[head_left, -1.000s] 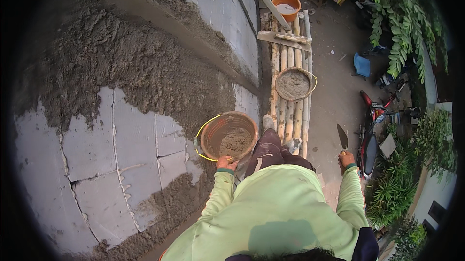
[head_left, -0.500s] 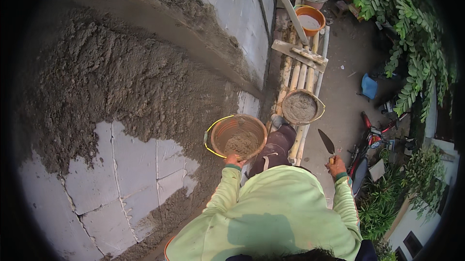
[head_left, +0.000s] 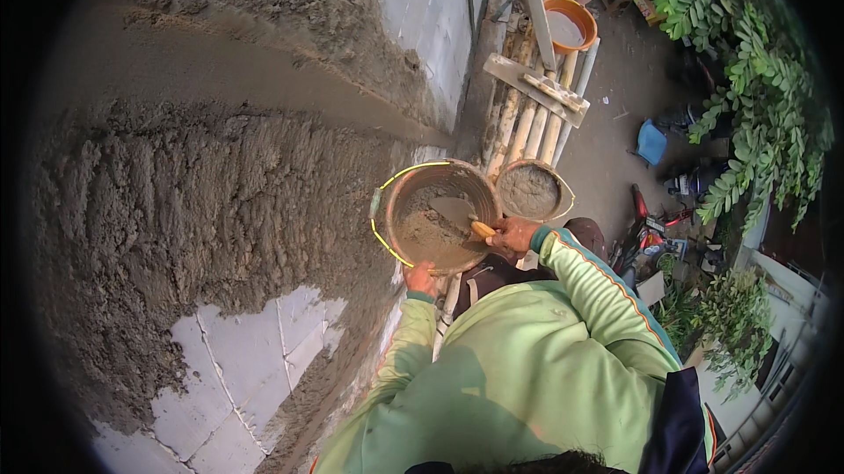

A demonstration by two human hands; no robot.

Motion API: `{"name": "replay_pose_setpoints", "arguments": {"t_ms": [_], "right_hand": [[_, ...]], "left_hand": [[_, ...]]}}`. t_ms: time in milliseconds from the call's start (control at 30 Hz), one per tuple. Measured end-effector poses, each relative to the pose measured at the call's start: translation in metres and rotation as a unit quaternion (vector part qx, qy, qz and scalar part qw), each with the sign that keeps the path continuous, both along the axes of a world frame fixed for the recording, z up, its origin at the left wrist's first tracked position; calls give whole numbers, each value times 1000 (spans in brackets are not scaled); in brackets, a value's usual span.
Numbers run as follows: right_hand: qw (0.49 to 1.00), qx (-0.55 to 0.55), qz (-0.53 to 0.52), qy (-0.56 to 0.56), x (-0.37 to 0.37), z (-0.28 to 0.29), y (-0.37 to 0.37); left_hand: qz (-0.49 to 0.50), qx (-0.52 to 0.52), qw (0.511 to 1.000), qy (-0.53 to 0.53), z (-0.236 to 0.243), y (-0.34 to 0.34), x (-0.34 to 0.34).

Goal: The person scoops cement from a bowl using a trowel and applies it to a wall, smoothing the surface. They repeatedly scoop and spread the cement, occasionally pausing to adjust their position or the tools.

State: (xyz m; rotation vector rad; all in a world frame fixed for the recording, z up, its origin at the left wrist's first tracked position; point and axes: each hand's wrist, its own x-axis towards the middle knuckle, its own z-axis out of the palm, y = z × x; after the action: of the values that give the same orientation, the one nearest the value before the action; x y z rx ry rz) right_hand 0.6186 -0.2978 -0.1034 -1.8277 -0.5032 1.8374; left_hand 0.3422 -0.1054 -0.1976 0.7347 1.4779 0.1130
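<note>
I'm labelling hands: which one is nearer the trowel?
Right. The right hand grips the trowel by its handle, blade inside the bucket; the left hand holds the bucket's near rim, apart from the trowel.

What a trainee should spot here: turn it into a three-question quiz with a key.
1. Multiple choice: which hand holds the trowel?
A) left
B) right
C) neither

2. True or false: the trowel is completely outside the bucket at the left hand.

3. Fill in: the far bucket with pale contents is ____ in colour.

Key:
1. B, the right hand.
2. False; its blade is inside.
3. Orange.
</note>
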Motion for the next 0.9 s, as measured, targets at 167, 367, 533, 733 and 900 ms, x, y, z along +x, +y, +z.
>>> {"name": "replay_pose_setpoints", "arguments": {"t_ms": [167,367,533,733,900], "right_hand": [[986,16,74,-146,35,6,-16],[946,67,-150,-278,130,29,-96],[924,-76,-283,-245,232,-43,-150],[920,-170,-167,-311,381,-218,-155],[919,-129,-179,-327,509,-328,-114]], "left_hand": [[111,20,989,-92,13,-14,36],[123,-18,991,-48,-32,-21,39],[169,-21,985,23,-27,-38,88],[11,53,998,32,-55,-61,116],[62,-28,996,60,-65,-60,215]]}}
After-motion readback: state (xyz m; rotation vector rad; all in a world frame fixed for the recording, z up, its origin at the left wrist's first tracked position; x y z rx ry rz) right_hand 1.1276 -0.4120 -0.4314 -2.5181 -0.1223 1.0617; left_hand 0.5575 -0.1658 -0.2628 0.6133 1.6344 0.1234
